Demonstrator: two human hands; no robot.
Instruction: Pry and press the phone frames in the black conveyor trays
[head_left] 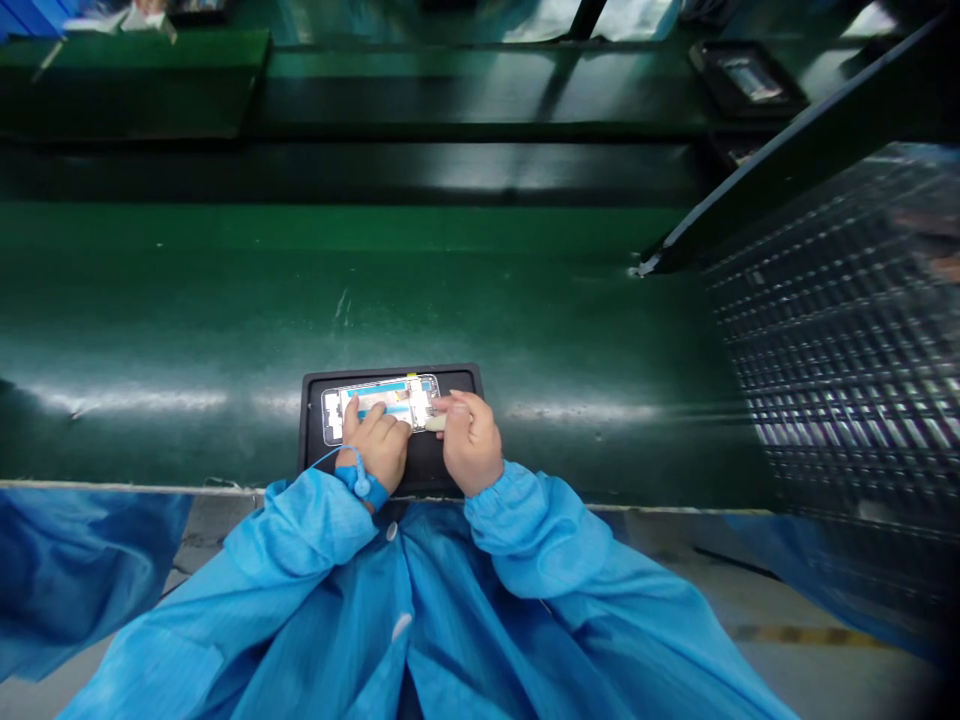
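Note:
An opened smartphone body (375, 400), with white parts and blue strips showing, lies in a black tray (306, 425) at the bench's near edge. My left hand (375, 442) rests over its lower side with the fingers apart, their tips touching the phone; a blue wrist strap (361, 484) with a thin cord is round that wrist. At the phone's right end my right hand (471, 440) is closed in a pinch. A pale tapered piece (435, 424) sticks out from its fingers over the phone; I cannot make out exactly what it is.
The green bench (187, 300) stretches to both sides. On the right stand a slanted dark panel (787, 140) and a rack of shiny ribbed trays (847, 340). Another black tray (748, 80) sits at the far right, and a green board (135, 85) at the far left.

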